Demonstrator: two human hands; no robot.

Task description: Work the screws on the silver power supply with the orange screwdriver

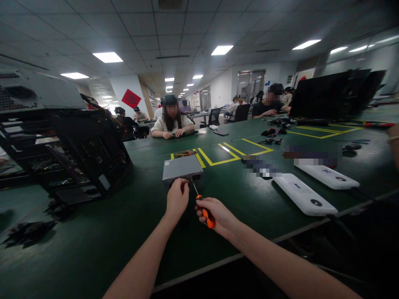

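A grey computer power supply [183, 167] sits on the green table in front of me, with a bundle of coloured wires [186, 153] behind it. My left hand [177, 196] is at its near face, fingers curled and thumb close to the forefinger. Whatever those fingers may pinch is hidden. In my right hand [218, 214] is a screwdriver [208, 217] with an orange and black handle. Its thin shaft points up and forward, the tip at the near face beside a dark socket [196, 177]. Whether the tip touches a screw is too small to tell.
On the left stands an open black computer case [90, 153] with a grey unit on top. White power banks [304, 194] and phones lie to the right. Yellow tape [218, 160] marks the table [124, 249]. Monitors [324, 97] stand far right; a person [172, 120] sits opposite.
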